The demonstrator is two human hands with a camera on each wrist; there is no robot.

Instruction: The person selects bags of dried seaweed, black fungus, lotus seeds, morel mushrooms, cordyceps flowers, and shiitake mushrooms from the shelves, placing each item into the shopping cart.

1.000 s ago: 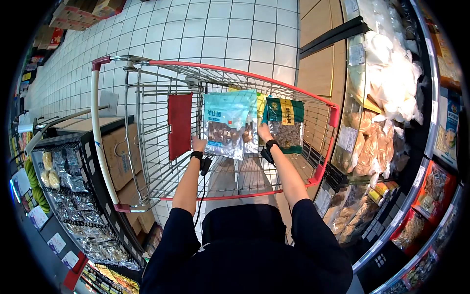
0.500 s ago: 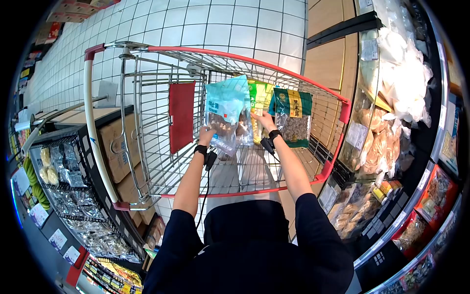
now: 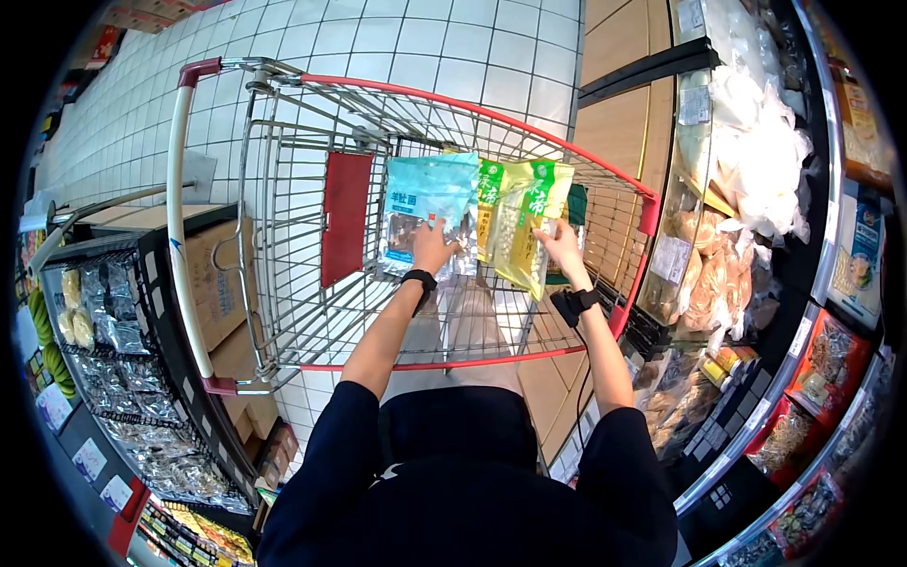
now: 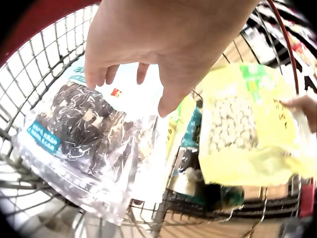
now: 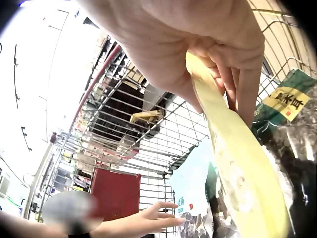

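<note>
My left hand (image 3: 435,248) lies over a light blue bag of dried mushrooms (image 3: 430,180), fingers reaching across its front and not curled round it. In the left wrist view those fingers hang relaxed just above the clear, dark-filled part. My right hand (image 3: 564,248) pinches the right side of a yellow-green bag (image 3: 520,222), thumb on one face and fingers on the other. White round pieces (image 4: 230,121) show through its window. Another yellow-green bag (image 3: 487,189) stands between, partly covered. Behind the held bag is a dark green bag (image 5: 280,101) with a yellow label.
The bags are inside a wire shopping cart (image 3: 312,345) with red rims and a red flap (image 3: 347,222). Packed shelves (image 3: 699,236) flank it on the right. Cardboard boxes (image 3: 213,283) and a rack of packets (image 3: 132,369) stand to the left; white tiled floor (image 3: 406,47) lies beyond.
My right hand went from the dark green bag to the yellow-green bag and brought it forward, now covering much of the dark green one. My left hand moved from the blue bag's edge onto its front.
</note>
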